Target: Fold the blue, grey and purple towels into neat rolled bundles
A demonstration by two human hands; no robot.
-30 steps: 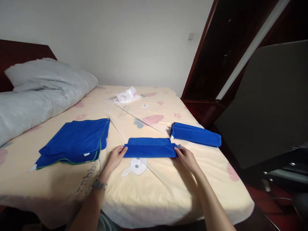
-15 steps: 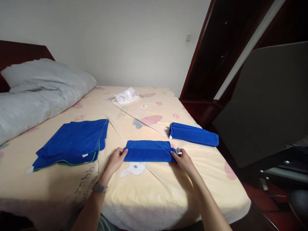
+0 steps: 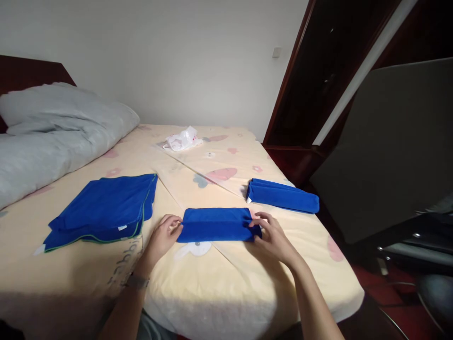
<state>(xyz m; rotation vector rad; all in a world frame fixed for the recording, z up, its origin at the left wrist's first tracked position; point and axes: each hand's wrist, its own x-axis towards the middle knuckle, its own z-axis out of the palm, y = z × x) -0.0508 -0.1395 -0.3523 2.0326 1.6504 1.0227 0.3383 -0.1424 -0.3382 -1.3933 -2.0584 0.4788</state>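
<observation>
A folded blue cloth [image 3: 212, 225] lies as a flat strip on the bed in front of me, with a fold line running along it. My left hand [image 3: 164, 236] is at its left end, fingers slightly curled and thumb apart, fingertips at the edge. At the other end, my right hand [image 3: 274, 234] has its fingers and thumb spread, with fingertips touching the puckered fabric. Left of these lies a wider blue cloth [image 3: 106, 203] with green edging and a small white label. Beyond my right hand is a thicker blue folded bundle [image 3: 283, 196].
The bed [image 3: 219, 293] has a pale yellow patterned sheet. A crumpled white plastic bag [image 3: 183, 139] sits toward the wall. Grey bedding [image 3: 63, 127] is heaped at the left, before a dark headboard [image 3: 35, 71]. A dark panel [image 3: 385, 141] stands right of the bed.
Both hands have loosened from pinching the strip's ends, and their fingers have spread. The grey tag at its right end no longer shows, and the fabric there is puckered.
</observation>
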